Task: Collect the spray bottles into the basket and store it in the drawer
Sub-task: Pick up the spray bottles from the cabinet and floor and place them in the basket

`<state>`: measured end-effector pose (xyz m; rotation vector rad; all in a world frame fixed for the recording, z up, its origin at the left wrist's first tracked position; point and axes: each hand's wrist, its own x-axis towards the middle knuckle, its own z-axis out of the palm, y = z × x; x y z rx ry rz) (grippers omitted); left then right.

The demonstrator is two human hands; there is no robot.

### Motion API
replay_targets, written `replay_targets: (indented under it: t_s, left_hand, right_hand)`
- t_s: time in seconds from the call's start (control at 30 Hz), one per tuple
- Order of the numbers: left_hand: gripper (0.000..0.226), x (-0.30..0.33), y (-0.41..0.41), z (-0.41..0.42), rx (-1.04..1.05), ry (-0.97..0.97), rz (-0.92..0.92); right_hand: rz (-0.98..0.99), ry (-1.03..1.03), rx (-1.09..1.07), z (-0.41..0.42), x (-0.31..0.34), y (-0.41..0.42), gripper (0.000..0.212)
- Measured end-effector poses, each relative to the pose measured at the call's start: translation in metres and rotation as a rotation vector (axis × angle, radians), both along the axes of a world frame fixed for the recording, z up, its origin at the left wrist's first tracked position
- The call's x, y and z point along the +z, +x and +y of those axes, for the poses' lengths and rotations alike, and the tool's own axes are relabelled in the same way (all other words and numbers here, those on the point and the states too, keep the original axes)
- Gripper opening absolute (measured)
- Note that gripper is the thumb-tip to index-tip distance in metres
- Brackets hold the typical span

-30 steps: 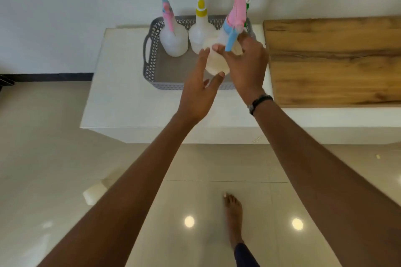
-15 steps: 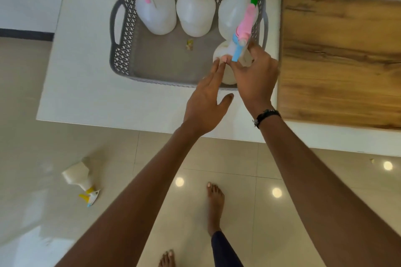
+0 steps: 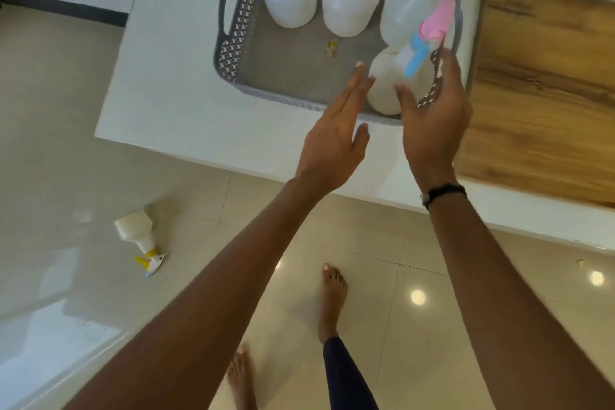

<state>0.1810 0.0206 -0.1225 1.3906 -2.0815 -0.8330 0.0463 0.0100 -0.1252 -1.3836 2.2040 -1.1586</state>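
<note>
we see four spray bottles standing in the grey basket (image 3: 233,43) on the white tabletop (image 3: 173,93): three along the far side and one with a pink and blue trigger (image 3: 396,83) in the near right corner. both hands hover just beside that one, the left hand (image 3: 332,140) flat and the right hand (image 3: 432,120) spread, each grip wide and holding nothing. a fifth bottle (image 3: 138,233) lies on the floor (image 3: 66,110).
</note>
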Motion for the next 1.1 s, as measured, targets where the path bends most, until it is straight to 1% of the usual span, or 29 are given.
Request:
replay_targets:
  t_s: [0.07, 0.13, 0.2, 0.33, 0.43, 0.53, 0.67, 0.83, 0.9, 0.97, 1.03, 1.1]
  left_hand:
    - [0.051, 0.002, 0.025, 0.016, 0.095, -0.066, 0.018]
    - [0.045, 0.0, 0.056, 0.038, 0.206, -0.07, 0.017]
    - [0.042, -0.007, 0.093, 0.064, 0.302, -0.04, 0.001]
    - [0.05, -0.033, 0.174, 0.116, 0.43, 0.097, -0.013]
    - [0.045, -0.059, 0.242, 0.152, 0.521, 0.229, -0.044]
    - [0.044, -0.082, 0.312, 0.189, 0.6, 0.368, -0.103]
    - [0.043, -0.11, 0.395, 0.233, 0.863, 0.63, -0.108]
    - [0.04, -0.173, 0.478, 0.267, 1.014, 0.87, -0.088]
    - [0.039, -0.202, 0.503, 0.271, 1.051, 0.929, -0.058]
    - [0.039, -0.231, 0.521, 0.269, 1.056, 0.959, -0.028]
    - [0.039, -0.261, 0.535, 0.263, 1.038, 0.956, -0.002]
    - [0.038, -0.291, 0.542, 0.254, 1.033, 0.955, 0.038]
  right_hand:
    - [-0.024, -0.104, -0.086, 0.028, 0.001, 0.016, 0.05]
    - [-0.044, -0.142, -0.13, 0.061, 0.0, 0.044, 0.038]
    - [-0.057, -0.111, -0.057, 0.092, -0.007, 0.079, 0.029]
    - [-0.1, 0.044, 0.221, 0.136, -0.033, 0.162, 0.025]
    - [-0.079, 0.141, 0.403, 0.156, -0.053, 0.229, 0.025]
    - [-0.034, 0.246, 0.566, 0.172, -0.081, 0.295, 0.024]
    - [0.038, 0.483, 0.774, 0.192, -0.133, 0.374, 0.027]
    - [0.157, 0.786, 1.1, 0.204, -0.199, 0.459, 0.039]
    - [0.169, 0.907, 1.166, 0.203, -0.227, 0.489, 0.04]
    - [0.182, 1.017, 1.173, 0.198, -0.259, 0.514, 0.037]
    - [0.172, 1.09, 1.125, 0.192, -0.29, 0.532, 0.034]
    - [0.14, 1.119, 1.051, 0.186, -0.321, 0.546, 0.033]
